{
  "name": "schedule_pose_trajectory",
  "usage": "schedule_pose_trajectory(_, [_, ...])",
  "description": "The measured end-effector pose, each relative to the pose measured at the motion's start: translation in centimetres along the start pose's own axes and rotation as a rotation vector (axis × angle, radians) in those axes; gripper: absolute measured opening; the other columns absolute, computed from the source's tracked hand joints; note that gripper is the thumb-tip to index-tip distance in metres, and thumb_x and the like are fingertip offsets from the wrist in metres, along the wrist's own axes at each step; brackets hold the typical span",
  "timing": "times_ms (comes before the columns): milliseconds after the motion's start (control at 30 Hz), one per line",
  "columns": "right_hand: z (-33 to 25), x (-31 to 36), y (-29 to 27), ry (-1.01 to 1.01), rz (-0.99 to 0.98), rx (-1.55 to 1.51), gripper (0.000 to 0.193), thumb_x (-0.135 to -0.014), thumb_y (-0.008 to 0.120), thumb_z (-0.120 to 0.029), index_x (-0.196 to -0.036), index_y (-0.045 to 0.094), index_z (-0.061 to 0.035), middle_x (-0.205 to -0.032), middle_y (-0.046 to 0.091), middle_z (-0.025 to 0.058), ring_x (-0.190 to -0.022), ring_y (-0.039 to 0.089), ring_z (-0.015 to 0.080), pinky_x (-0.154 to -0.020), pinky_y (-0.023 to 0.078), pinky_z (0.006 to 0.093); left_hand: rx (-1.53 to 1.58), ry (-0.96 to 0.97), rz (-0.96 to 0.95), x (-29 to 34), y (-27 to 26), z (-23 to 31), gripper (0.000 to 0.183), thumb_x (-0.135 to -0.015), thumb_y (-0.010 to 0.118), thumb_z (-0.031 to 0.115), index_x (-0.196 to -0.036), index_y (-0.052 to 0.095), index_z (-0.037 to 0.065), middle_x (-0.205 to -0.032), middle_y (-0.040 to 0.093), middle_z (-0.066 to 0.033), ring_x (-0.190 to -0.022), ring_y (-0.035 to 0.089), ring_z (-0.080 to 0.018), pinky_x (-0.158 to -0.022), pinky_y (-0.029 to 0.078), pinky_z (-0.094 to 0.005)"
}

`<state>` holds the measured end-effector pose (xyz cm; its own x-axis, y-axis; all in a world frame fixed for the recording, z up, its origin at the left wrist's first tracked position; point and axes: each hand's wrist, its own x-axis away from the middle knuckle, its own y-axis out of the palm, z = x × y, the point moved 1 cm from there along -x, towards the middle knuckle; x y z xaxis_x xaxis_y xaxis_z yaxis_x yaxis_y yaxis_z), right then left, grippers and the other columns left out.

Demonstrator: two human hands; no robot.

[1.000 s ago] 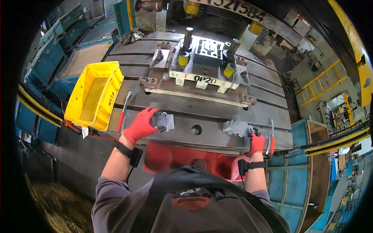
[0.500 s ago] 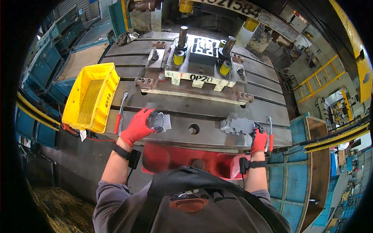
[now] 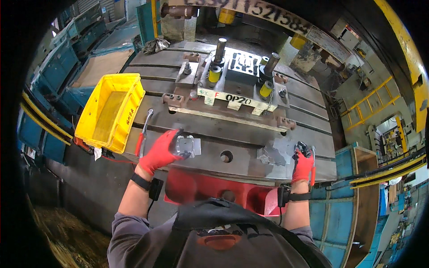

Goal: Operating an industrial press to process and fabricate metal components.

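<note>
At the near left of the metal press bed (image 3: 205,129), my left hand (image 3: 160,152), in a red glove with dark fingertips, is open. Its thumb and fingers are spread around a small stack of shaped grey metal parts (image 3: 185,145). Toward the right, flat cut grey metal blanks (image 3: 273,152) lie in a loose pile. Just right of that pile is my right hand (image 3: 302,161), gloved alike, with its fingers bent and apart and nothing visible in them. A red-handled hand tool (image 3: 313,174) lies beside that hand, partly covered. Another red-handled tool (image 3: 144,134) rests left of my left hand.
A die set (image 3: 241,73) with upright posts and yellow cylinders stands bolted farther back on the bed. The yellow bin (image 3: 111,111) sits at the left edge. A round hole (image 3: 226,156) opens in the bed between my hands. Red trays (image 3: 196,185) are below the front edge.
My left hand has loosened from the metal parts, its fingers now spread around them. My right hand has drawn slightly away from the blanks. The whole view has shifted a little.
</note>
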<state>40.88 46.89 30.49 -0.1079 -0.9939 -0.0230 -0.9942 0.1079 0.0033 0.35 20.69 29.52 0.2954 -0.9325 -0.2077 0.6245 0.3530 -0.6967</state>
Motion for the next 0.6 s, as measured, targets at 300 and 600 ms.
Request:
schedule_pose_trajectory(300, [-3.7,-7.8,10.9,-0.231,-0.434,0.012,0.023,-0.085,0.055,-0.01,-0.106,0.061,-0.0027,-0.096,0.063,0.0084,-0.081,0.06,0.0166,-0.069,0.051,0.03,0.888,-0.351,0.265,6.6,-7.1,-1.6,0.045,-0.08,0.061,0.003,-0.123,0.049,0.0,-0.117,0.056,-0.0077,-0.108,0.054,-0.0181,-0.096,0.041,-0.0295])
schedule_pose_trajectory(600, [-7.2,-17.0,29.7,-0.171,-0.269,-0.119,0.014,-0.075,0.069,-0.011,-0.089,0.065,-0.0065,-0.07,0.063,0.0028,-0.057,0.057,0.0122,-0.055,0.046,0.0269,0.412,-1.041,0.201,23.2,-5.7,-12.9,0.039,-0.081,0.062,0.022,-0.11,0.056,-0.002,-0.094,0.065,-0.0108,-0.09,0.061,-0.0197,-0.077,0.047,-0.0291])
